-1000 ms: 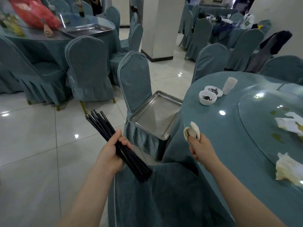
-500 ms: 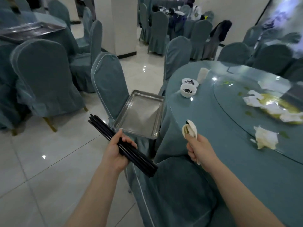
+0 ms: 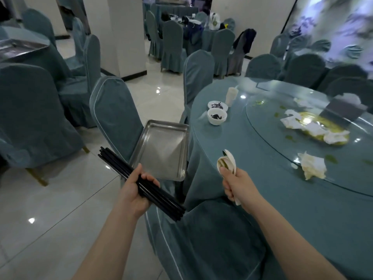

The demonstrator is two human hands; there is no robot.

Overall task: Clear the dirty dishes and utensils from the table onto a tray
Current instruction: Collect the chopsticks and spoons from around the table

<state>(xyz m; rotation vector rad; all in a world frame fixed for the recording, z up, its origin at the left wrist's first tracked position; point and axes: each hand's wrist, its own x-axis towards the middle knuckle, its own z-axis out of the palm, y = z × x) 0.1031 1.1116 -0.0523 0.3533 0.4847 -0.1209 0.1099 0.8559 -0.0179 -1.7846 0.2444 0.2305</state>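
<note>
My left hand [image 3: 134,191] grips a bundle of black chopsticks [image 3: 119,165] that slants from upper left to lower right, just below the near corner of an empty steel tray [image 3: 161,150]. The tray rests on a covered chair seat beside the round table [image 3: 262,188]. My right hand [image 3: 239,185] holds stacked white ceramic spoons [image 3: 227,161] upright over the table's edge. A white bowl [image 3: 217,117] and a small white dish [image 3: 217,105], both with dark scraps, sit at the table's far left edge beside a stack of white cups [image 3: 231,95].
A glass turntable [image 3: 314,158] carries crumpled napkins [image 3: 311,165] and greenish spills. Covered chairs ring the table: one [image 3: 115,116] behind the tray, one [image 3: 212,239] right below my arms. A pillar [image 3: 121,33] and another table with a tray [image 3: 18,47] stand at the left.
My view has swung right, bringing more of the table and turntable into sight. Both hands keep their loads and have drifted slightly closer to the tray.
</note>
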